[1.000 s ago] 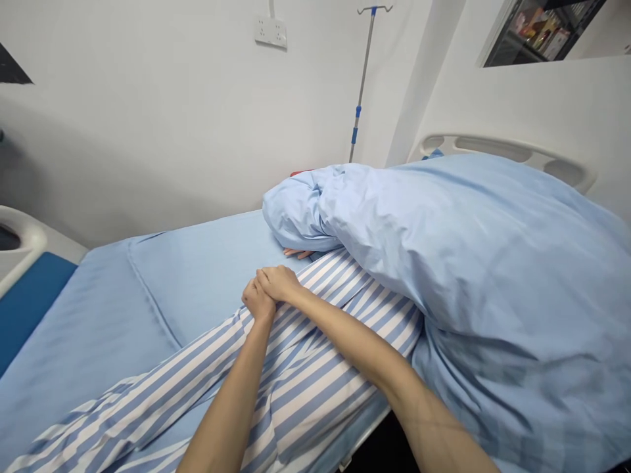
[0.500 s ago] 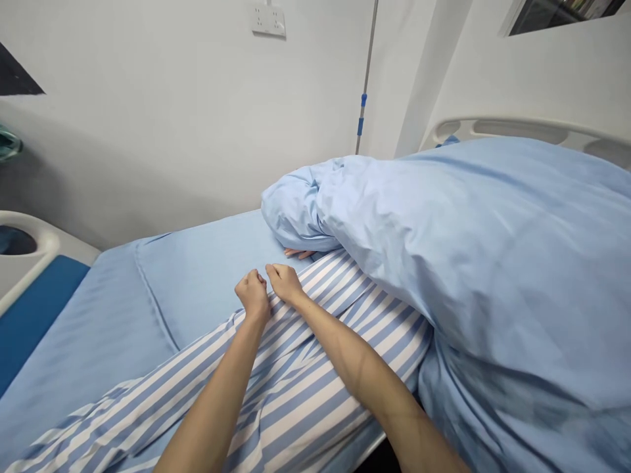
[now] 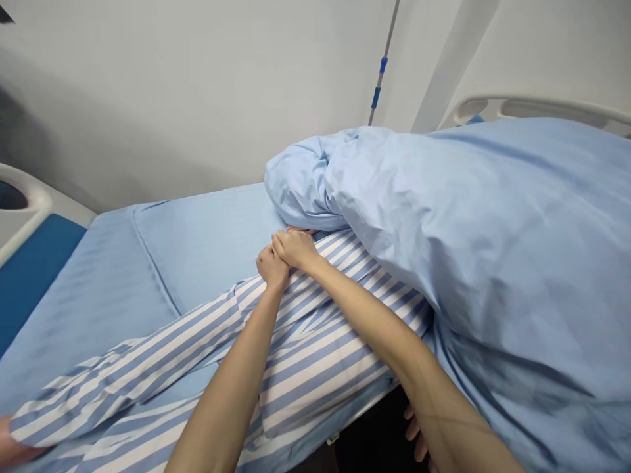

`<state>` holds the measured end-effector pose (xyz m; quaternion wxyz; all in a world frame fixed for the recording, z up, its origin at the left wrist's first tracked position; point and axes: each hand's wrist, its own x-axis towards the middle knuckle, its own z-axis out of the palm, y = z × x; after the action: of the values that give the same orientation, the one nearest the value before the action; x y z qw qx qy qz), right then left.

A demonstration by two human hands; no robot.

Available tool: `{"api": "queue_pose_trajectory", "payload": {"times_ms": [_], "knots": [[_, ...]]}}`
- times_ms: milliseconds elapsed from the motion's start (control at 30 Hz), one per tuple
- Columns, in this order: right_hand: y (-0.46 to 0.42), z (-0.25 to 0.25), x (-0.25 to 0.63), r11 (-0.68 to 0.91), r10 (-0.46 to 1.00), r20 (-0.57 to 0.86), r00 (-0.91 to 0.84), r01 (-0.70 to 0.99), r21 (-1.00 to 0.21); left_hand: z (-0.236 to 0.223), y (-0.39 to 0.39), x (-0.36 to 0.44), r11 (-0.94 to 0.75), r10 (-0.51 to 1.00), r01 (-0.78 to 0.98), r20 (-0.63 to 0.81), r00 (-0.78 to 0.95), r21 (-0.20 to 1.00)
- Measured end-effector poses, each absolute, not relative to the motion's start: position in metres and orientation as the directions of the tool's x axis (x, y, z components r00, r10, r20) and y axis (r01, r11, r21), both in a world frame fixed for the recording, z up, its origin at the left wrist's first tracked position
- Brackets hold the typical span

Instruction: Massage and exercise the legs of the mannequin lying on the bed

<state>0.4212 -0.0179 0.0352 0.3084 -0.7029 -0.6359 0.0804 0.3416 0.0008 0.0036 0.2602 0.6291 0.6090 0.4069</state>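
My left hand (image 3: 273,264), closed in a fist, rests on the far thigh of a person lying on the bed in blue-and-white striped trousers (image 3: 325,358). Right against it, slightly higher and overlapping, is my right hand (image 3: 297,248), also curled into a fist. No object shows in either. Just beyond my right hand, part of the lying person's hand (image 3: 306,230) peeks out from under a light blue quilt (image 3: 394,190). At the lower left, a bare ankle (image 3: 20,443) emerges from a trouser leg.
A blue sheet (image 3: 207,230) covers the bed, with a pale end board (image 3: 37,203) at left and another (image 3: 542,108) at right. A metal pole (image 3: 389,36) stands by the wall. Below my right forearm, fingers of another hand (image 3: 414,433) show.
Both my fists have moved up and right along the thigh and now touch each other. The view has shifted, bringing the ankle and the other hand's fingers into sight.
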Motion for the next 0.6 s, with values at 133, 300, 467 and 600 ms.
{"api": "queue_pose_trajectory", "payload": {"times_ms": [133, 300, 467, 600], "knots": [[-0.021, 0.025, 0.431, -0.029, 0.94, 0.239, 0.244, 0.755, -0.655, 0.005, -0.003, 0.344, -0.116, 0.979, 0.569, 0.191, -0.074, 0.814], [-0.013, 0.012, 0.44, 0.081, 0.889, 0.265, 0.373, 0.443, -0.893, 0.016, 0.002, 0.358, -0.128, 0.985, 0.45, 0.167, -0.047, 0.884], [0.001, 0.002, 0.448, 0.164, 0.869, 0.227, 0.44, 0.176, -0.971, 0.024, 0.003, 0.387, -0.035, 0.98, 0.319, 0.096, -0.177, 0.947], [0.0, 0.0, 0.451, 0.18, 0.836, 0.257, 0.485, 0.2, -0.963, 0.015, -0.005, 0.394, -0.074, 0.98, 0.491, 0.154, -0.124, 0.868]]}}
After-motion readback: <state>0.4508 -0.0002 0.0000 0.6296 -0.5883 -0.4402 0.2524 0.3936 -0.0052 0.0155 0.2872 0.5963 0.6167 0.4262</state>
